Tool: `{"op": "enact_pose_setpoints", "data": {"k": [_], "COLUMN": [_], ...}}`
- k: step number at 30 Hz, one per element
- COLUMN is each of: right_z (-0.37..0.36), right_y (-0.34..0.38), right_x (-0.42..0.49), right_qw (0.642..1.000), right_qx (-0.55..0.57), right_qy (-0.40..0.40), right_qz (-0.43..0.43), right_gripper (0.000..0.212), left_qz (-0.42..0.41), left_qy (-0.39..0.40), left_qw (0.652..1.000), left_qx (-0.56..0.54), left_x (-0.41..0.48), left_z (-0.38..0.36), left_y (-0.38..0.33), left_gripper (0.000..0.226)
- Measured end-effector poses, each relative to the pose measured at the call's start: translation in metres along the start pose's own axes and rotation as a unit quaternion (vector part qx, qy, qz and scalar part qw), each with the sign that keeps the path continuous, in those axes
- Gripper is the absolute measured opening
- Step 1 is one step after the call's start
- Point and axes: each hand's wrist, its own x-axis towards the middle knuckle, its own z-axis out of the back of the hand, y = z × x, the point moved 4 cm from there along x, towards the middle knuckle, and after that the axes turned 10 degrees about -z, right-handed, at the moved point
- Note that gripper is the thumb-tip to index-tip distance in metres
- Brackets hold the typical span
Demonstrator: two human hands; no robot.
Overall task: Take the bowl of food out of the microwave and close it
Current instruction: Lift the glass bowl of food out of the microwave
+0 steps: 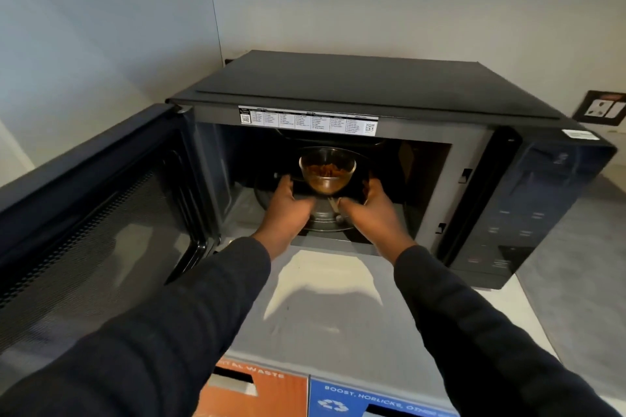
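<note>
The black microwave (338,85) stands on a counter with its door (101,213) swung wide to the left. Inside, a clear glass bowl (327,168) of reddish-brown food rests on what looks like a dark flat plate (330,191), above the glass turntable (325,225). My left hand (288,203) grips the plate's left edge and my right hand (374,203) grips its right edge. Both thumbs point inward below the bowl. The fingertips are hidden in the dark cavity.
The grey counter (321,315) stretches in front of the microwave. The open door blocks the left side. The microwave's control panel (528,213) is on the right, a wall socket (603,108) beyond it. Orange and blue waste-bin labels (305,393) show below the counter edge.
</note>
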Motion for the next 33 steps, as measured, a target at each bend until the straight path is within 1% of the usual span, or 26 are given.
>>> {"op": "enact_pose_setpoints", "data": {"k": [2, 4, 5, 7, 10, 12, 17, 19, 20, 23, 25, 27, 30, 33], "right_z": [0.001, 0.0, -0.002, -0.005, -0.011, -0.015, -0.02, -0.019, -0.019, -0.021, -0.021, -0.022, -0.019, -0.016], "right_y": [0.003, 0.004, 0.003, 0.004, 0.006, 0.007, 0.01, 0.009, 0.008, 0.004, -0.002, -0.006, -0.005, -0.002], "right_x": [0.007, 0.014, 0.018, 0.021, 0.025, 0.028, 0.027, 0.026, 0.024, 0.017, 0.01, -0.002, -0.025, -0.052], "right_qw": [1.0, 1.0, 1.0, 1.0, 1.0, 0.999, 0.998, 0.998, 0.998, 0.998, 0.997, 0.995, 0.986, 0.969], "right_qx": [0.002, 0.002, 0.003, 0.009, 0.011, 0.018, 0.045, 0.051, 0.056, 0.064, 0.07, 0.095, 0.165, 0.243], "right_qy": [0.002, 0.002, 0.001, 0.005, 0.017, 0.027, 0.028, 0.021, 0.019, 0.012, -0.002, 0.002, 0.002, -0.04], "right_qz": [0.003, 0.01, 0.006, -0.005, -0.014, -0.015, -0.026, -0.029, -0.03, -0.026, -0.021, -0.011, 0.01, 0.001], "right_gripper": [0.038, 0.031, 0.027, 0.023, 0.024, 0.012, 0.016, 0.012, 0.009, 0.028, 0.034, 0.037, 0.045, 0.043], "left_qz": [-0.012, -0.018, -0.02, -0.018, -0.001, 0.012, 0.02, 0.017, 0.015, 0.013, 0.008, -0.005, -0.013, 0.0], "left_qy": [0.0, 0.004, 0.006, 0.008, 0.001, -0.006, -0.022, -0.021, -0.023, -0.044, -0.06, -0.067, -0.095, -0.131], "left_qw": [1.0, 0.998, 0.998, 0.998, 0.998, 0.999, 0.999, 1.0, 1.0, 0.999, 0.997, 0.995, 0.991, 0.983], "left_qx": [0.027, 0.053, 0.062, 0.067, 0.06, 0.048, 0.012, 0.008, 0.006, -0.015, -0.045, -0.067, -0.096, -0.128], "left_x": [0.006, 0.012, 0.016, 0.02, 0.024, 0.027, 0.028, 0.024, 0.021, 0.011, 0.004, -0.007, -0.028, -0.053], "left_z": [-0.002, -0.005, -0.008, -0.011, -0.017, -0.019, -0.021, -0.021, -0.02, -0.017, -0.016, -0.015, -0.012, -0.01], "left_y": [-0.002, -0.003, -0.002, -0.003, -0.001, 0.001, -0.002, -0.004, -0.006, -0.007, -0.006, -0.008, -0.012, -0.02], "left_gripper": [0.066, 0.053, 0.051, 0.051, 0.048, 0.049, 0.056, 0.055, 0.05, 0.027, 0.021, 0.023, 0.034, 0.029]}}
